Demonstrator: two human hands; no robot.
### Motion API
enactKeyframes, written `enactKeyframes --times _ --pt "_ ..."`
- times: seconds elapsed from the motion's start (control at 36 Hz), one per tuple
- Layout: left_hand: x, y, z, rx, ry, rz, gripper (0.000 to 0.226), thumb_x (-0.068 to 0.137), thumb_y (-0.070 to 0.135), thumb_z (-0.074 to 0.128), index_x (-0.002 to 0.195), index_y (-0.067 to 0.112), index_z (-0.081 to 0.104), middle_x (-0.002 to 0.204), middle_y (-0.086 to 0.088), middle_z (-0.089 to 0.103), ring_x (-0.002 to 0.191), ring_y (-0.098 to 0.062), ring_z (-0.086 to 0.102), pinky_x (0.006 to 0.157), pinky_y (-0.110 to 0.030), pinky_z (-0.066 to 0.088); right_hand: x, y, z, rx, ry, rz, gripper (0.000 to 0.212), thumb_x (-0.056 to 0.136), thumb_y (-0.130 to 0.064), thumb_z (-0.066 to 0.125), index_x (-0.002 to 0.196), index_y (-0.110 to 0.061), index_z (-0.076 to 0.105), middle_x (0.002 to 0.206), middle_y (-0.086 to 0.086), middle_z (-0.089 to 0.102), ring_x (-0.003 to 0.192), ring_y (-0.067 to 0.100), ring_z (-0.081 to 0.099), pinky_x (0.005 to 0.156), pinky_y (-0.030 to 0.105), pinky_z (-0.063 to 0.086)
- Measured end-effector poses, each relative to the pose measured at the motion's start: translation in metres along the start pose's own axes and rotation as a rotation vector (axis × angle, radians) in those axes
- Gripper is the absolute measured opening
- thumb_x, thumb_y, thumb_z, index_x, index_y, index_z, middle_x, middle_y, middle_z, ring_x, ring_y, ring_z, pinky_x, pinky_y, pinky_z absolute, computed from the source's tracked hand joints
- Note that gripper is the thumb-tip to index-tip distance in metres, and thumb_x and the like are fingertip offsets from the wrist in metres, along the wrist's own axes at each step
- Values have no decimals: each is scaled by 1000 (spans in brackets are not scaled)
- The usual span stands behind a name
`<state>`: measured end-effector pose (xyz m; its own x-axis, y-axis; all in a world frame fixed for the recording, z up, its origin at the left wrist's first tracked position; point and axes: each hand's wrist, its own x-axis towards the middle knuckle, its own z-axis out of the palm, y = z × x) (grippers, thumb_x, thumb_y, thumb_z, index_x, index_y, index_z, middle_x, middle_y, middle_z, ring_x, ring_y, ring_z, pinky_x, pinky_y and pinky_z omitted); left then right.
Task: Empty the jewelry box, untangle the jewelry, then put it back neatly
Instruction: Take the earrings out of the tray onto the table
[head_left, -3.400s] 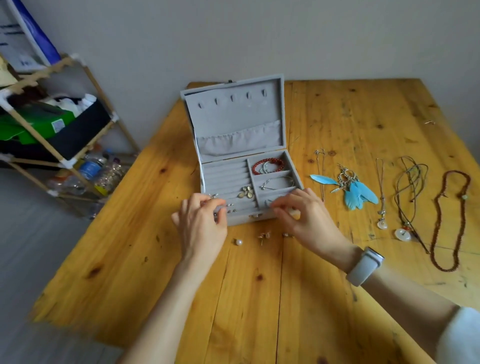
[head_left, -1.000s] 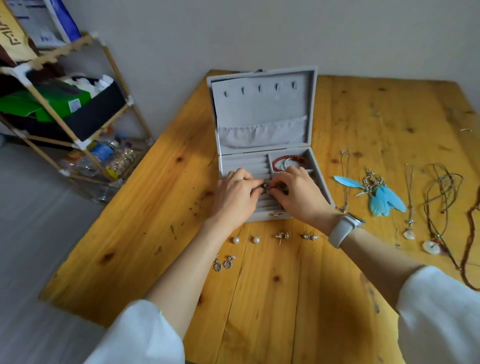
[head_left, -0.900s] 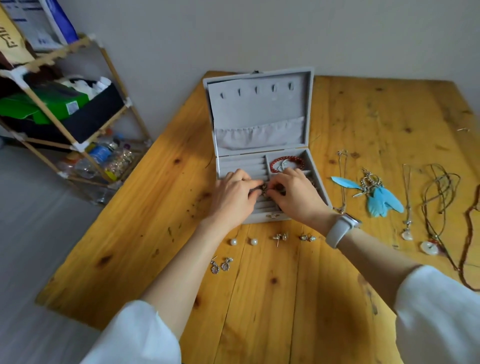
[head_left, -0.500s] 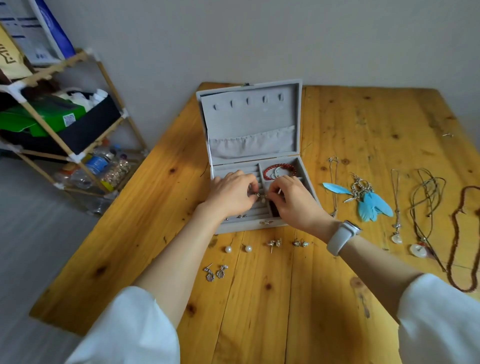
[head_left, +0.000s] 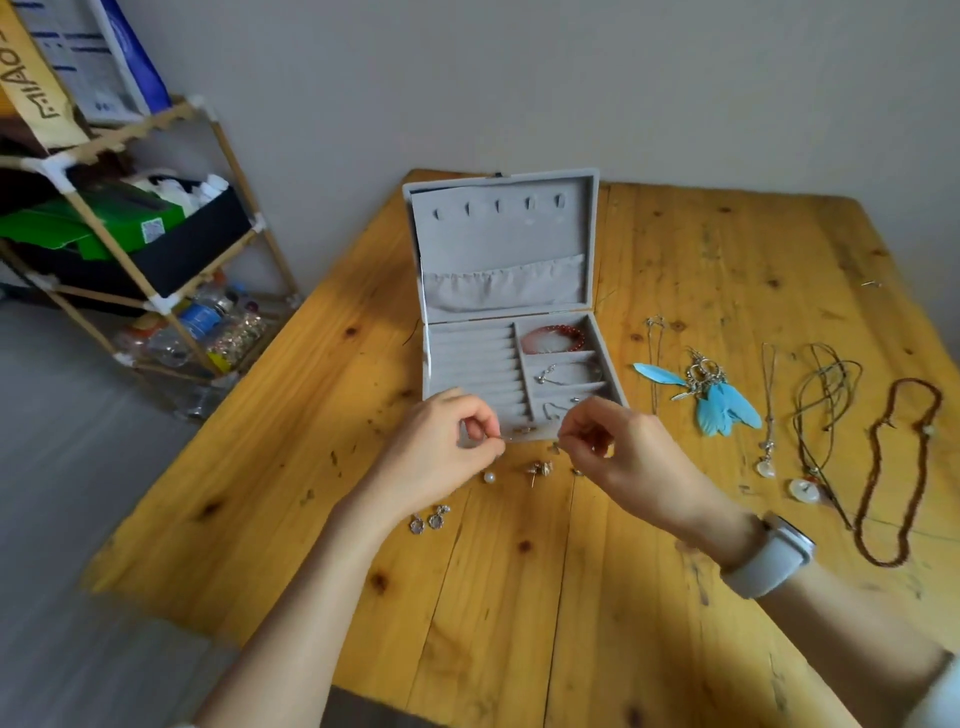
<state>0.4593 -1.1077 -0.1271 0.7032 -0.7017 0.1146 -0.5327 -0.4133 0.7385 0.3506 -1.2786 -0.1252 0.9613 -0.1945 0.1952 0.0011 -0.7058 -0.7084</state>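
Your wooden table (head_left: 519, 597) fills the room's corner beside a cluttered shelf rack (head_left: 130, 249). The open grey jewelry box (head_left: 504, 291) sits mid-table, necklaces (head_left: 831, 415) laid rightward. Your left hand (head_left: 447, 457) and right hand (head_left: 618, 447) each pinch a small earring piece (head_left: 524, 431), just before the box.

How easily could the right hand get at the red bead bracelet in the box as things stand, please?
Probably easily: the red bead bracelet lies uncovered in the open jewelry box, just beyond the right hand, though that hand is pinching a small piece now.

Bare table (head_left: 519, 623) before hands; studs (head_left: 537, 470) crowd box (head_left: 467, 364) front
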Motion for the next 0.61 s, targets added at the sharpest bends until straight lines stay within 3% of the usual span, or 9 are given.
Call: enactKeyframes --times 0.08,0.17,0.25,0.33,0.42,0.53,0.61 --pt "-34 4 -3 21 -113 -18 21 72 18 72 64 31 58 70 12 51 64 4 45 59 -9 33 -16 -8 -2 -65 -252 -20 5 86 -12 59 86 -16 61 75 -13 58 67 2 53 63 13 41" --pt "-55 5 -2 68 -281 -64 19 72 22 73 64 33 60 70 11 50 64 2 44 62 -12 34 -28 -14 2 -107 -514 -43 9 88 -13 56 85 -19 61 78 -13 59 66 -4 50 62 8 37" --pt "-61 4 1 153 -400 -123 16 74 26 71 65 33 59 71 12 47 64 -1 43 61 -15 33 -31 -17 14 -119 -641 -77 10 88 -12 55 88 -17 64 82 -13 56 69 -7 48 66 5 36" --pt "-58 2 5 239 -437 -149 20 79 28 66 64 34 54 71 10 43 66 -3 42 61 -17 29 -27 -14 26 -152 -594 -88 12 88 -11 54 93 -12 65 89 -7 55 79 2 48 75 10 37" --pt "-51 1 10 292 -409 -139 22 82 26 62 64 33 51 69 12 40 67 0 40 73 -23 28 -22 -7 35 -185 -445 -80 12 89 -13 54 93 -11 64 97 2 59 96 16 50 85 22 38" --pt "-40 -6 17 361 -331 -127 18 83 27 61 69 31 52 69 14 37 66 3 36 78 -27 22 -18 -1 44 -229 -283 -70 12 89 -13 53 94 -10 63 99 5 58 98 22 48 85 27 38" --pt "-36 -13 20 375 -277 -120 15 83 27 60 71 31 53 69 15 37 71 -5 39 77 -29 24 -17 3 49 -260 -210 -84 13 89 -17 55 96 -13 64 99 3 59 97 21 48 81 25 37"
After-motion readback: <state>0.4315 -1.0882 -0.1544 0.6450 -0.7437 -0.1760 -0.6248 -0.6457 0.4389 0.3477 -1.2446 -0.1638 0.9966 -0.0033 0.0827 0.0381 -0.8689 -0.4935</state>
